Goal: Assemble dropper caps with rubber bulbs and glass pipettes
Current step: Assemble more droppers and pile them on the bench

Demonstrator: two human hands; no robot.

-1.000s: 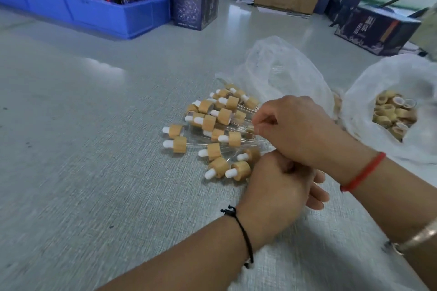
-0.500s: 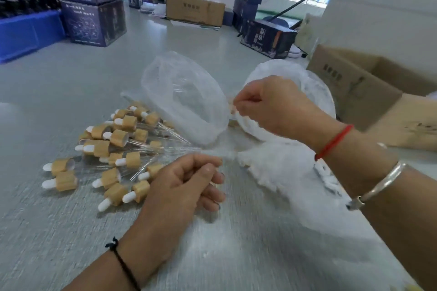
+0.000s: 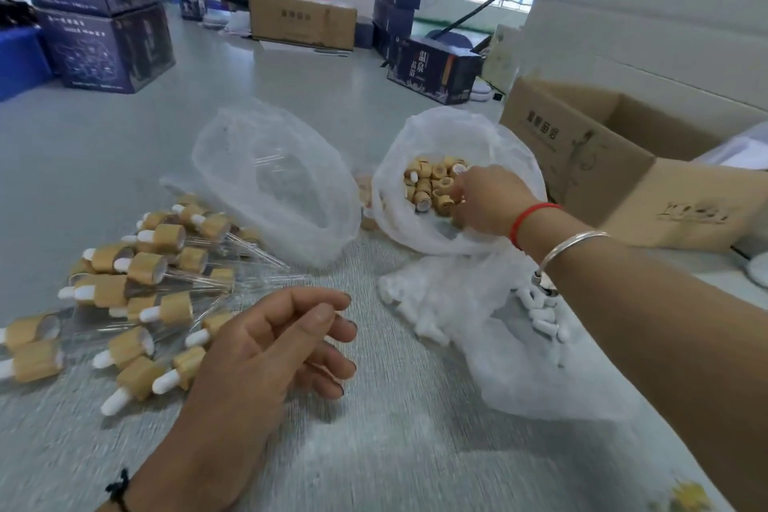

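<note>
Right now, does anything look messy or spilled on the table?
A little. White rubber bulbs have slid out of the mouth of their plastic bag onto the table. The finished droppers lie in a loose heap, pointing different ways. Nothing looks broken.

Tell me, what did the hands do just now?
The right hand left the left hand, moved right and reached into the bag of caps; whether it grips one is hidden. The left hand opened, holding nothing. The pile of finished droppers stayed put.
</note>
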